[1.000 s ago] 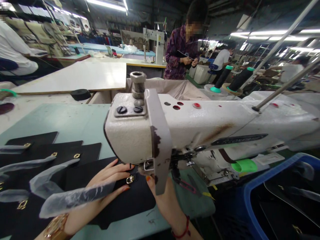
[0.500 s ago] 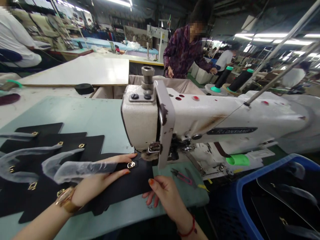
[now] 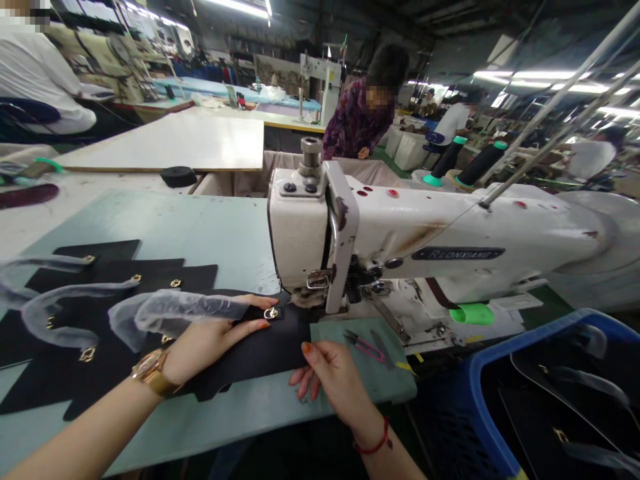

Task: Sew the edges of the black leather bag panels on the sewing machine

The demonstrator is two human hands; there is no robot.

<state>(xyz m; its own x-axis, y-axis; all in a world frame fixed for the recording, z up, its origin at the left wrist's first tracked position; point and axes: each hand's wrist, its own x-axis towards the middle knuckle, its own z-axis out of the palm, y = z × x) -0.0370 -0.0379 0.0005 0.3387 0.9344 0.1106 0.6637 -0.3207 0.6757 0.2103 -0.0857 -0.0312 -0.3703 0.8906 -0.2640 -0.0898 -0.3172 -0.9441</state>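
Observation:
A black leather-like panel lies on the pale green work surface, its far edge at the foot of the sewing machine's head. My left hand rests flat on the panel, thumb and fingers apart around a gold ring fitting. A plastic-wrapped handle runs from that fitting over the back of this hand. At the panel's near right edge, my right hand has thumb and index finger closed on the border, other fingers curled below. The needle is hidden behind the machine's parts.
Overlapping black panels with wrapped handles lie to the left. Pink-handled thread snips sit right of my right hand. A blue basket holding more panels stands at the right. Behind the machine, a person in a purple patterned shirt bends down.
My view has shifted slightly, so the machine head appears farther right. Both hands keep nearly the same hold on the panel. The person behind the machine has bent lower.

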